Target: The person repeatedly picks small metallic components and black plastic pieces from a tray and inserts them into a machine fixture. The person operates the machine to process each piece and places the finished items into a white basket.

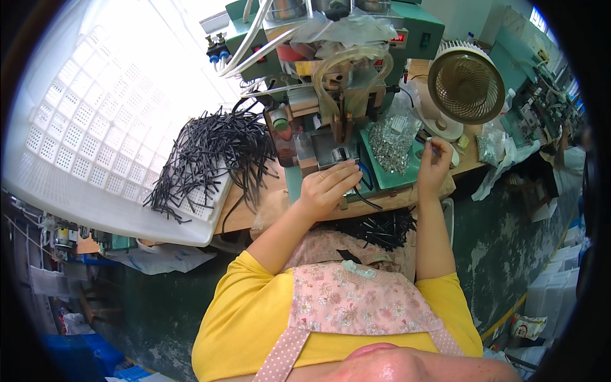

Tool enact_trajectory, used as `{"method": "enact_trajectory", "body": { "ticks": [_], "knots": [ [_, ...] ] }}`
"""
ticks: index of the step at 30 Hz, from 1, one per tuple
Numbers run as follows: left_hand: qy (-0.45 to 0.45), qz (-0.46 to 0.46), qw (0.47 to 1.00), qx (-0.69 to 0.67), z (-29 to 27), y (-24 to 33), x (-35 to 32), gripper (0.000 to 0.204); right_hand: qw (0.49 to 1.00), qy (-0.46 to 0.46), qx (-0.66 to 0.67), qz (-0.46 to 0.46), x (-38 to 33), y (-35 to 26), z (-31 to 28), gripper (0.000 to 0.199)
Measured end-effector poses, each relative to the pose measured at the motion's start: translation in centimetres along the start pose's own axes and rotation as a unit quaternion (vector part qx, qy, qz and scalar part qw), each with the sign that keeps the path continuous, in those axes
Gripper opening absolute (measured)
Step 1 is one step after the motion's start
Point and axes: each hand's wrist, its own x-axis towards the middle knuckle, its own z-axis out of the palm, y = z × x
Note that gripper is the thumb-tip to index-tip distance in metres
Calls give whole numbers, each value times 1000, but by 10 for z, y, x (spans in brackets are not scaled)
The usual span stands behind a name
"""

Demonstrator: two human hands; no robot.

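My left hand is at the front of the green bench machine, its fingers pressed together just below the metal work block. A black strip sticks out from beneath its fingertips. On the right, my right hand is raised with fingertips pinched together; whatever they hold is too small to make out. Beside it, small shiny metal pieces spill from a clear plastic bag onto a green plate. More black strips lie in my lap, against the floral apron.
A heap of black strips lies left of the machine, on a white perforated crate. A round fan stands at the back right, near another bag of small parts. Tubes hang over the machine.
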Motion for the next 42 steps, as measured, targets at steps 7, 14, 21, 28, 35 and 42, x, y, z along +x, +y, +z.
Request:
{"method": "enact_trajectory", "body": {
  "ticks": [7, 14, 21, 28, 35, 42],
  "knots": [
    [14, 8, 1000, -10, 5, -5, -7, 28, 938, -283, -194, -43, -18, 36, -13, 18],
    [15, -25, 1000, 0, 5, 3, -9, 27, 932, -278, -212, -94, -29, 48, 9, 17],
    [36, -229, 954, 191, -49, -34, -59, 35, 935, -225, -247, -116, -32, 38, 29, 16],
    [-230, -277, 832, 421, -87, -133, -136, 18, 970, -191, -148, -30, -35, 41, 30, 14],
    [-159, -278, 872, 371, -93, -139, -126, 11, 960, -165, -199, -112, -36, 40, 29, 14],
    [36, -573, 819, 23, -122, -99, -114, 15, 945, -181, -238, -136, -33, 42, 29, 14]
  ]
}}
